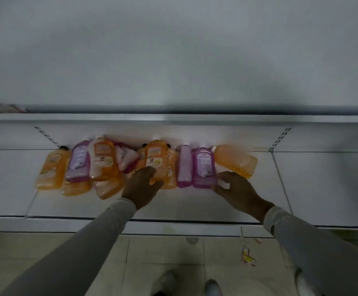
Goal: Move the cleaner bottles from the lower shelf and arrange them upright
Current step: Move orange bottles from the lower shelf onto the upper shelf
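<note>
Our left hand (141, 185) curls its fingers on the base of a clear orange plastic cleaner bottle (155, 160); our right hand (235, 190) pinches a purple bottle (204, 169). Both lie flat on the white lower shelf (195, 206). We should grip firmly before lifting them.

sleeves (92, 238): long, pale grey, plain, cuffs at wrists | hands: bare | shoes (212, 287): light-coloured toes

A heap of orange and purple plastic cleaner bottles (114, 165) lies against the far wall of the white lower shelf (312, 189). The left hand (140, 186) grips an orange bottle (155, 160); the right hand (236, 190) pinches a purple bottle (204, 169). Near, a tiled floor (163, 251) holds a scrap of paper (247, 256).
</note>
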Available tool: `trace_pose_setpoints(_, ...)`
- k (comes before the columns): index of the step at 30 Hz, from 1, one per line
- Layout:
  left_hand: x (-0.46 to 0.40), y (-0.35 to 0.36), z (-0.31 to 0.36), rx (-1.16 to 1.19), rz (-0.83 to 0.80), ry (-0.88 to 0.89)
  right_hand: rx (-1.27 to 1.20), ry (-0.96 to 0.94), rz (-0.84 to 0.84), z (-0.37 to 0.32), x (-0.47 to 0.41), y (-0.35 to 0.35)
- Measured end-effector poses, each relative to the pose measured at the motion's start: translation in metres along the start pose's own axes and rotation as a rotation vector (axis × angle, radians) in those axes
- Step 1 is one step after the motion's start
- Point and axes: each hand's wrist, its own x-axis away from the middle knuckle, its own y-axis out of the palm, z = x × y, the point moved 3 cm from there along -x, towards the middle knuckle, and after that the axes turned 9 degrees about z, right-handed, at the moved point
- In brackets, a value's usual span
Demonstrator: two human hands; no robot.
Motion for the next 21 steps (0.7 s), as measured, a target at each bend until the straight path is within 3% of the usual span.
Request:
trace_pose_setpoints(7, -0.025, 0.024, -0.012, -0.017, 0.196, -0.050, 0.124, 0.046, 0.069, 0.056, -0.041, -0.018)
trace_pose_setpoints(14, -0.046, 0.042, -0.022, 0.060, 0.211, -0.123, 0.264, 0.051, 0.142, 0.096, -0.090, -0.022)
trace_pose_setpoints(21, -0.045, 0.044, -0.026, 0.249, 0.208, -0.167, 0.312, 0.196, 0.182, 0.122, -0.097, -0.001)
